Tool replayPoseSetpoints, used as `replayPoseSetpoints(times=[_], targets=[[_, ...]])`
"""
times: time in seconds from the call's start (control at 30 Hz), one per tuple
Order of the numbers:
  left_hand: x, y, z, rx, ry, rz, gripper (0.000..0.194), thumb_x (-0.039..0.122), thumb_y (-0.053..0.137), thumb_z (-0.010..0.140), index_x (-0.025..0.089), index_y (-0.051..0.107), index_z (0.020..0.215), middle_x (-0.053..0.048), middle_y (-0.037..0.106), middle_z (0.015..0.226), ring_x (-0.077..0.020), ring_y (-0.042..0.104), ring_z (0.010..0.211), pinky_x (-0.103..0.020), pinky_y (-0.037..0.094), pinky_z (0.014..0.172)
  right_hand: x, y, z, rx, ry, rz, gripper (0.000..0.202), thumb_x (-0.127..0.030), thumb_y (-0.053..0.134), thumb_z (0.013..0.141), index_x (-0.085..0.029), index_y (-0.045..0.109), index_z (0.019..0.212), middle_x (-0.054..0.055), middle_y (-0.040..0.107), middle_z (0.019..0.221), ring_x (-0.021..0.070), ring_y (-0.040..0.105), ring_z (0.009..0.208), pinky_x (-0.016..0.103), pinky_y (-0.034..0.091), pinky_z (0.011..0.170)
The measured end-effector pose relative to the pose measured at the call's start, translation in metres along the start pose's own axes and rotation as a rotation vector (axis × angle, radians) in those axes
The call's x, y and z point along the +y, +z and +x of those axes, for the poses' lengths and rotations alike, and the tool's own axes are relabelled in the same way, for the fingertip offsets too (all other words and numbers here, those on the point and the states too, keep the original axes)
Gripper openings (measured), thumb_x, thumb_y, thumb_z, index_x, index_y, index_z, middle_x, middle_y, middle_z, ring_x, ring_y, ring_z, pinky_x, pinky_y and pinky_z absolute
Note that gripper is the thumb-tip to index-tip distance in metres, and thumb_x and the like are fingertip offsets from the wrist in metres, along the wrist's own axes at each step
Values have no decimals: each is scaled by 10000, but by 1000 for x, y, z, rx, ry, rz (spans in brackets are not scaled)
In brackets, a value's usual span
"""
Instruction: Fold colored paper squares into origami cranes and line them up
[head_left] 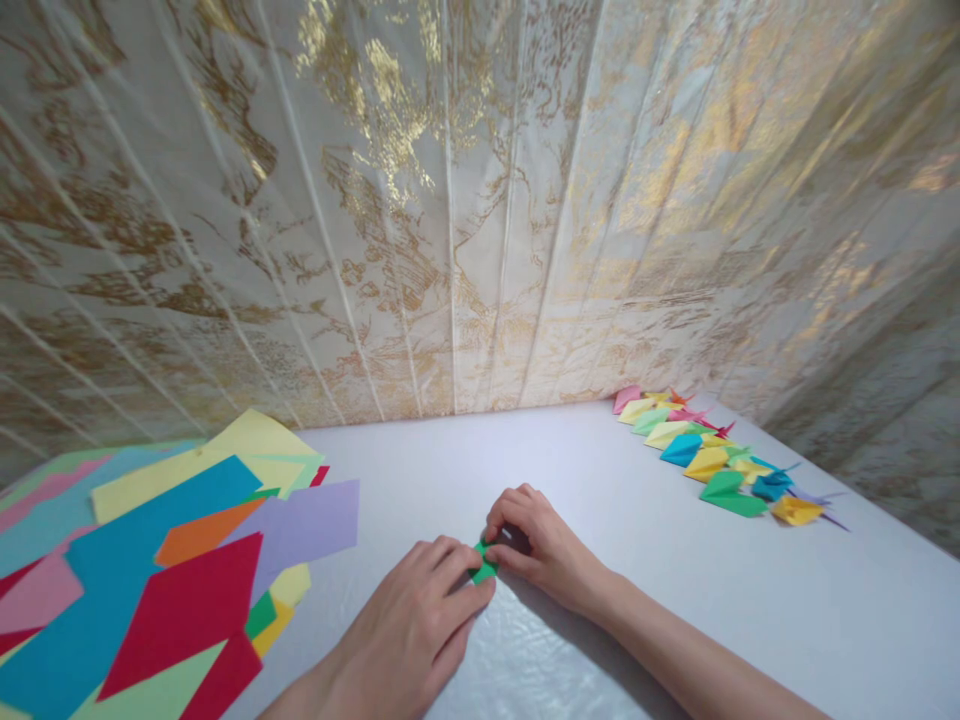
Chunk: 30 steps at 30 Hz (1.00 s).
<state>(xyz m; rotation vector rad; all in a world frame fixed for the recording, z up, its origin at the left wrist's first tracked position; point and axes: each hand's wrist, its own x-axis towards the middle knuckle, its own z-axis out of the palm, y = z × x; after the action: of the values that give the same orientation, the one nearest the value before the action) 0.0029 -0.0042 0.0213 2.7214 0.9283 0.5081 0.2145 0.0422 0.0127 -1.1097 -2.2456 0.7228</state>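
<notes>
A small green paper piece [484, 572] is between my two hands at the middle front of the white table. My left hand [431, 610] has its fingers closed on the left side of the paper, thumb near its lower edge. My right hand [544, 550] pinches the upper right side of the same paper, its fingers curled. Most of the paper is covered by my fingers, so its folded shape is hard to make out.
Many coloured paper sheets, among them a blue sheet [142, 560] and a purple sheet [319, 525], overlap on the left. Folded paper shapes, one green [731, 495], line the right of the white table [420, 470]. A gold-patterned curtain [450, 250] hangs behind.
</notes>
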Motion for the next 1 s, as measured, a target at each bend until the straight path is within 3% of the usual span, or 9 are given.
replayPoseSetpoints(times=[0.17, 0.43, 0.67, 0.83, 1.0], targets=[[1, -3, 0, 12, 1, -6, 344, 38, 494, 870, 247, 600, 1123, -56, 610, 1114, -240, 540, 1005, -393, 494, 876, -5, -4, -2, -26, 25, -7, 309, -17, 754, 722, -205, 606, 918, -13, 627, 927, 196, 503, 917, 349, 378, 858], [2, -3, 1, 32, -12, -17, 350, 49, 489, 876, 252, 616, 1132, -55, 637, 1127, -238, 567, 1029, -403, 512, 905, -9, -6, -3, -49, 53, 83, 320, 31, 618, 745, -210, 585, 953, 9, 613, 963, 206, 498, 957, 348, 414, 869], [-4, 0, -6, -5, 11, -4, 443, 61, 502, 873, 232, 571, 1276, -81, 517, 1486, -267, 433, 1381, -476, 409, 1112, 0, -1, -3, 59, 89, 196, 383, 93, 462, 722, -202, 591, 930, 21, 611, 915, 195, 556, 932, 333, 454, 851], [-6, -4, -5, -86, -31, -34, 501, 84, 544, 858, 254, 529, 1329, -76, 554, 1458, -254, 470, 1366, -490, 413, 1116, 1, 2, -6, 62, 76, 167, 329, 17, 588, 765, -203, 583, 1009, 34, 611, 981, 212, 544, 978, 358, 451, 887], [2, -4, -7, -43, -148, -86, 677, 86, 578, 805, 219, 369, 1435, -116, 579, 1387, -259, 543, 1267, -472, 474, 1062, -4, 3, -9, 51, 68, 76, 369, -32, 651, 758, -206, 557, 1070, 42, 601, 1024, 226, 514, 997, 376, 438, 894]])
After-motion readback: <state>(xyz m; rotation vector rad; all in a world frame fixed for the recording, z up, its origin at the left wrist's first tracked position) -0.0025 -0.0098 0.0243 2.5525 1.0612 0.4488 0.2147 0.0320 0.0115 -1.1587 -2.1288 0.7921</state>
